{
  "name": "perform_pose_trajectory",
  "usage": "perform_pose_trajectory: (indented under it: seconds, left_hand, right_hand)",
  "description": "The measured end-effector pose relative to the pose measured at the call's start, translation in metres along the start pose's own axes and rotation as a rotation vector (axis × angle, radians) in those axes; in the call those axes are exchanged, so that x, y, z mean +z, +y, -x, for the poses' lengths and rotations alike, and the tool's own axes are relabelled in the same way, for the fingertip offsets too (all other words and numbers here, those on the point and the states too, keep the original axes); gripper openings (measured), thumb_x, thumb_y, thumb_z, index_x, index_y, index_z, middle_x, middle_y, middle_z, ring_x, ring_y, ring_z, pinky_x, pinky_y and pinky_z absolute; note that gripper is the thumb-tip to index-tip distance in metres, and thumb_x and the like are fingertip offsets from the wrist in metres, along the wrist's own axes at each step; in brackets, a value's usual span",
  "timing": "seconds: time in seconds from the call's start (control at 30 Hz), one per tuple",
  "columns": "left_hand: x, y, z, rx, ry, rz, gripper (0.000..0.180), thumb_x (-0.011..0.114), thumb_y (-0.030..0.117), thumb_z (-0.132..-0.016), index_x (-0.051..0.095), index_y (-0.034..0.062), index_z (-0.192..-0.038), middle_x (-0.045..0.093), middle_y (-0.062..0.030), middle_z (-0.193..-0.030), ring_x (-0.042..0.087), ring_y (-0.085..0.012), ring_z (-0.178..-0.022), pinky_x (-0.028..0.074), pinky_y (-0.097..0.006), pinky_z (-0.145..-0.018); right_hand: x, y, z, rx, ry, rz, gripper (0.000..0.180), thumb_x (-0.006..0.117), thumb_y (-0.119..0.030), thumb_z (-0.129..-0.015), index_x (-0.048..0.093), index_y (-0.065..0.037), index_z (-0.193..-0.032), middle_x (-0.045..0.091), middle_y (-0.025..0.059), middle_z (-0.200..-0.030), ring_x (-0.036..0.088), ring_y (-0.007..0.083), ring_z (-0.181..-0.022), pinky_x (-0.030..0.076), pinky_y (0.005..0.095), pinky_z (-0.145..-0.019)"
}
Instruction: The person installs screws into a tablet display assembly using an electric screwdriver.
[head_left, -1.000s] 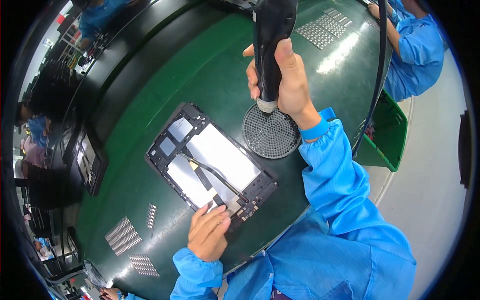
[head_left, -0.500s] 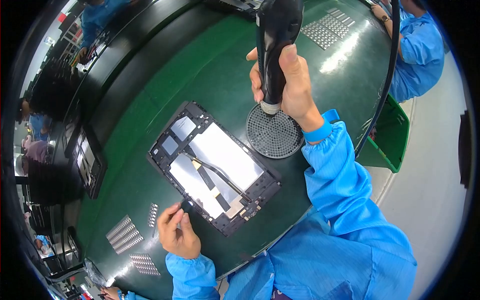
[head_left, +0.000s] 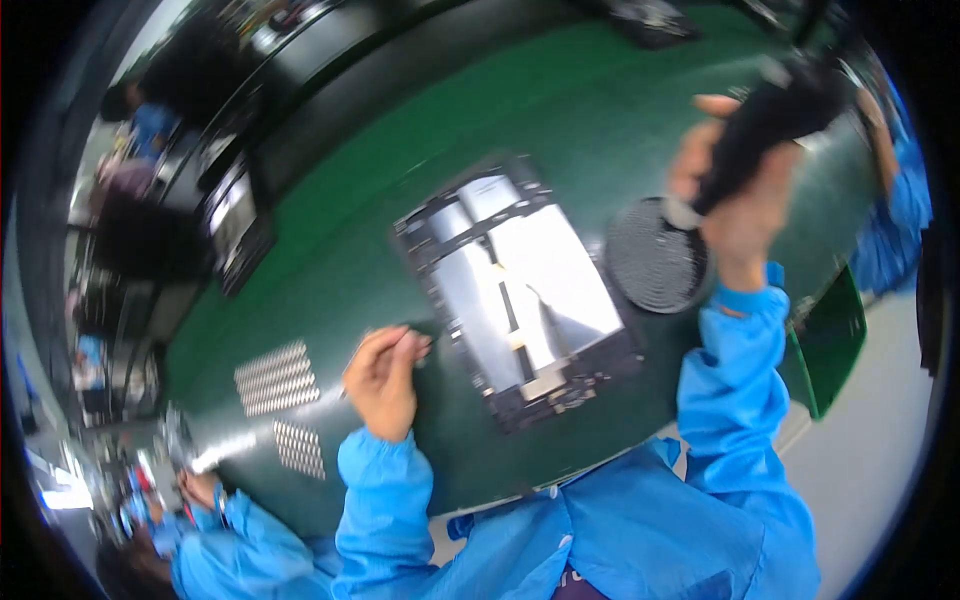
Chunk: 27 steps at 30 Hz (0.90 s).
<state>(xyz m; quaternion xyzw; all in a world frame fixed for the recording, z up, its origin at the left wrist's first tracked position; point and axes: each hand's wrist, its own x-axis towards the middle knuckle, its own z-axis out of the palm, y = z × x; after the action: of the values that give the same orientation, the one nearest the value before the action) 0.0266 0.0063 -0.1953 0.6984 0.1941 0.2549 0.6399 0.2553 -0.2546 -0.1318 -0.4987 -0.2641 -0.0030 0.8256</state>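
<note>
Our right hand is wrapped around a black power driver, the fingers closed on its body; motion blurs both. Our left hand has its fingers curled and its thumb drawn in close to them, so the gap is narrow. We cannot tell whether something small is pinched there. It sits just left of the device, apart from its frame.

The flat, dark-framed device lies on the green table, open side up, between our left hand and the round perforated tray. Its long axis runs from upper left to lower right, steeper than it is slanted. The end with the small panels points away from us and a little to the left; the end with the circuit parts points toward us. The driver slants too, its pale nose down and to the left over the tray's upper right edge.

Counting, we have one driver, one tray and one device before us. On that device we see two small silvery panels, two large ones and two dark cables. Two patterned metallic sheets lie on the table to the left. One similar device stands farther off at the upper left, and one green bin is at the right, beyond the table's edge.
</note>
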Motion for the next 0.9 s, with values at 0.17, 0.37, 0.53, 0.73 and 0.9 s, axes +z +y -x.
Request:
perform_pose_trajectory:
  seconds: [0.17, 0.37, 0.53, 0.73, 0.9]
  left_hand:
    - [0.005, 0.016, -0.007, -0.206, -0.006, 0.039, 0.013, 0.061, 0.003, -0.083, 0.059, -0.0047, -0.093, 0.063, -0.0101, -0.08, 0.063, -0.0155, -0.071, 0.051, -0.023, -0.058]
    - [0.016, 0.025, -0.022, -0.283, -0.119, 0.041, 0.013, 0.066, 0.011, -0.081, 0.064, 0.0004, -0.089, 0.065, -0.0044, -0.079, 0.06, -0.0084, -0.069, 0.047, -0.02, -0.054]
    - [0.017, 0.018, -0.047, -0.202, -0.138, -0.075, 0.013, 0.066, 0.011, -0.08, 0.063, -0.0004, -0.086, 0.063, -0.0034, -0.073, 0.057, -0.0063, -0.063, 0.044, -0.02, -0.043]
    - [0.016, 0.019, -0.054, -0.322, -0.247, 0.005, 0.014, 0.066, 0.011, -0.08, 0.062, -0.0006, -0.087, 0.062, -0.0031, -0.073, 0.056, -0.0062, -0.062, 0.045, -0.02, -0.045]
    - [0.011, 0.025, -0.053, -0.377, -0.25, 0.064, 0.013, 0.066, 0.01, -0.08, 0.062, -0.0008, -0.086, 0.061, -0.0029, -0.072, 0.057, -0.0073, -0.061, 0.045, -0.02, -0.045]
  right_hand:
    - [0.007, -0.01, 0.005, -0.05, 0.001, 0.007, 0.085, 0.029, -0.071, -0.082, 0.04, 0.004, -0.12, 0.049, 0.0074, -0.07, 0.051, 0.0166, -0.057, 0.043, 0.0319, -0.053]
    - [0.033, -0.009, 0.006, -0.064, -0.122, -0.075, 0.085, 0.025, -0.071, -0.083, 0.039, 0.003, -0.121, 0.048, 0.0079, -0.071, 0.051, 0.0175, -0.057, 0.042, 0.033, -0.052]
    - [0.089, -0.009, 0.008, 0.003, -0.295, -0.252, 0.09, 0.025, -0.074, -0.08, 0.038, 0.003, -0.124, 0.052, 0.0087, -0.073, 0.053, 0.0179, -0.058, 0.044, 0.0329, -0.053]
    - [0.155, -0.003, 0.01, 0.06, -0.428, -0.224, 0.094, 0.017, -0.076, -0.079, 0.034, 0.003, -0.126, 0.051, 0.0083, -0.072, 0.054, 0.0175, -0.056, 0.045, 0.0343, -0.053]
    - [0.196, 0.024, 0.015, 0.026, -0.322, -0.101, 0.053, 0.077, -0.023, -0.071, 0.051, 0.002, -0.11, 0.057, 0.0026, -0.067, 0.052, 0.007, -0.055, 0.041, 0.0191, -0.051]
